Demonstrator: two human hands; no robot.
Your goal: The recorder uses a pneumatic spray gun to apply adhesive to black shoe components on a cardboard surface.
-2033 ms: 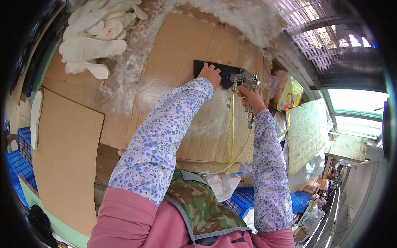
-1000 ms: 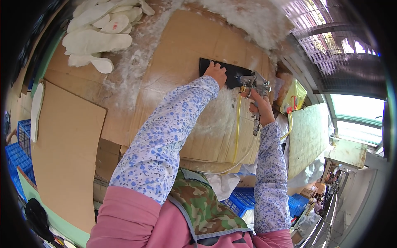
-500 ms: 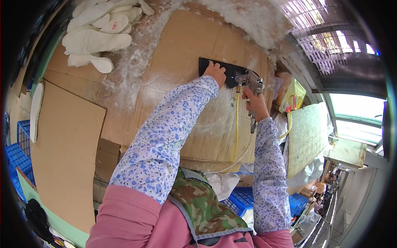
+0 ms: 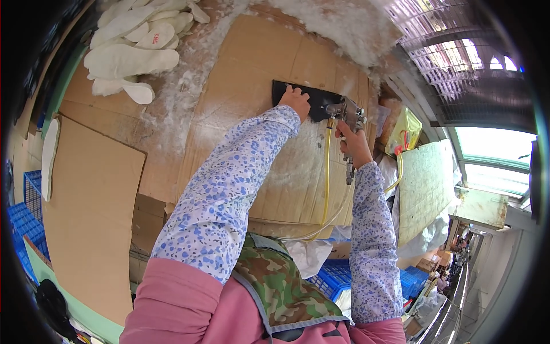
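Note:
A black flat piece of material (image 4: 315,96) lies on the cardboard sheet (image 4: 246,74). My left hand (image 4: 296,103) is at its left part, fingers bent over it and holding it on the cardboard. My right hand (image 4: 356,146) is wrapped round a metal spray gun (image 4: 346,110) with a yellow hose hanging from it. The gun's nozzle end points left, just over the right part of the black piece. Part of the black piece is hidden behind my left hand and the gun.
Several white insoles (image 4: 132,60) are heaped at the far left. White fluff (image 4: 338,26) covers the far edge of the work surface. A loose cardboard panel (image 4: 91,212) stands at the left. Blue crates (image 4: 332,277) sit below, and a pale board (image 4: 427,189) is at the right.
The view has shifted slightly. Both hands keep their holds, and the spray gun stays over the right part of the black piece.

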